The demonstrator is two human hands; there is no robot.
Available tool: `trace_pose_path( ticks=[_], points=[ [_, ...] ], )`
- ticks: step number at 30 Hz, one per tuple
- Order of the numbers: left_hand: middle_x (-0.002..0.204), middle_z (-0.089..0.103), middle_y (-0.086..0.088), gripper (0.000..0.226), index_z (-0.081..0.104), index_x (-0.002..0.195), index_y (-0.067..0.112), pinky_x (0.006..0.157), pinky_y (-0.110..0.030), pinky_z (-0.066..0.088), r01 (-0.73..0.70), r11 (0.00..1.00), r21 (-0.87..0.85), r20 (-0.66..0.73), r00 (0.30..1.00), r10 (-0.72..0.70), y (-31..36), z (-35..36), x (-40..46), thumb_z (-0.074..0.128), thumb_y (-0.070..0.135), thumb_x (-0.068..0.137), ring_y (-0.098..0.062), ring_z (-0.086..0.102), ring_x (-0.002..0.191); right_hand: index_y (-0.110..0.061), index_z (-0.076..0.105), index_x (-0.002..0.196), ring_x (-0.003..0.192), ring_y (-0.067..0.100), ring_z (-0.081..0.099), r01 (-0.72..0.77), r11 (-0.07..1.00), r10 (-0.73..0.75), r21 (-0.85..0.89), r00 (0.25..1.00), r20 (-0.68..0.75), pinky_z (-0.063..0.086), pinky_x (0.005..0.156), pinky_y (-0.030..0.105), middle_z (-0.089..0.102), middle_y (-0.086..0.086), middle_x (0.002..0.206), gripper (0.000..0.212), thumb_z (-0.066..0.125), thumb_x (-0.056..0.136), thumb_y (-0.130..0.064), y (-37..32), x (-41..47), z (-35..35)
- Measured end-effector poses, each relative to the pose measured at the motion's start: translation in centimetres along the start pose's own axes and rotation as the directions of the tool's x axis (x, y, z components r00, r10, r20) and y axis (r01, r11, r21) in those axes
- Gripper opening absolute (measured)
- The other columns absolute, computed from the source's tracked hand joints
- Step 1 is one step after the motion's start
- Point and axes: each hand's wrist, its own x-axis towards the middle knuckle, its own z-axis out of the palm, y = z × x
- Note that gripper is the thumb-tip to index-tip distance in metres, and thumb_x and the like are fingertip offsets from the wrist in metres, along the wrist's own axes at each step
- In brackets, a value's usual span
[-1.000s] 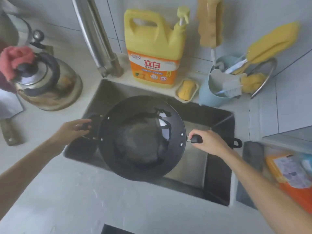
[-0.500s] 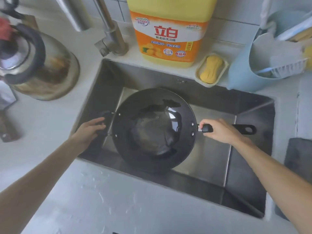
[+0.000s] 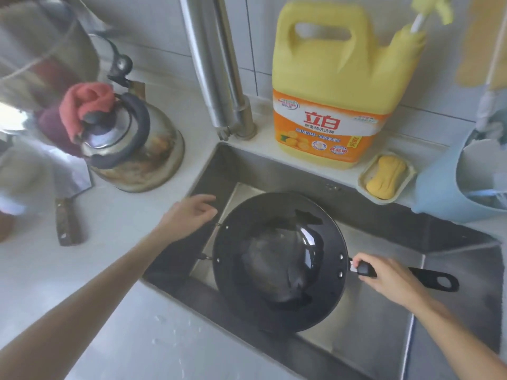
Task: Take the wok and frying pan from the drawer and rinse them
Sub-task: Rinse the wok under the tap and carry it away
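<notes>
Steel sink [image 3: 452, 311] holds black wok [image 3: 277, 264]. My right hand [image 3: 389, 278] fingers closed round wok's long handle; my left hand [image 3: 192, 215], fingers loosely spread, empty, just beside wok's far rim.

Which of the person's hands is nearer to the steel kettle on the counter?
The left. The left hand is open at the sink's left edge, just right of the kettle. The right hand grips the wok handle across the sink.

Home kitchen: sink [image 3: 452, 311], kettle [image 3: 137, 149], dish soap [image 3: 329, 105].
</notes>
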Motion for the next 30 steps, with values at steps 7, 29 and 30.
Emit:
trace_pose_path(
  ticks=[7, 29, 30],
  points=[
    [0.078, 0.061, 0.018, 0.027, 0.066, 0.102, 0.031, 0.077, -0.029, 0.047, -0.201, 0.97, 0.138, -0.462, 0.853, 0.242, 9.8, -5.3, 4.4, 0.059, 0.049, 0.084, -0.011, 0.061, 0.081, -0.047, 0.043, 0.077, 0.076, 0.007, 0.064, -0.001, 1.0, 0.001, 0.009, 1.0, 0.002, 0.048, 0.069, 0.018, 0.069, -0.015, 0.086, 0.043, 0.073, 0.074, -0.016, 0.1, 0.9, -0.5],
    [0.118, 0.059, 0.005, 0.045, 0.05, 0.131, 0.032, 0.072, -0.029, 0.051, -0.358, 0.902, 0.241, -0.337, 0.841, 0.424, 2.0, -1.1, 2.2, 0.061, 0.033, 0.087, -0.007, 0.058, 0.085, -0.038, 0.049, 0.083, 0.079, 0.012, 0.065, -0.041, 0.991, 0.042, 0.13, 0.999, -0.005, 0.047, 0.067, 0.024, 0.068, -0.026, 0.09, 0.037, 0.074, 0.073, -0.014, -0.3, -0.3, 0.9],
    [0.121, 0.058, 0.004, 0.042, 0.053, 0.129, 0.032, 0.071, -0.03, 0.051, -0.354, 0.88, 0.317, -0.26, 0.86, 0.439, 0.6, -0.2, 1.1, 0.06, 0.029, 0.088, -0.009, 0.058, 0.083, -0.038, 0.049, 0.083, 0.081, 0.012, 0.065, -0.047, 0.989, 0.047, 0.142, 0.999, 0.004, 0.048, 0.068, 0.025, 0.067, -0.027, 0.093, 0.036, 0.074, 0.073, -0.014, -0.1, -0.3, 1.0]
  ],
)
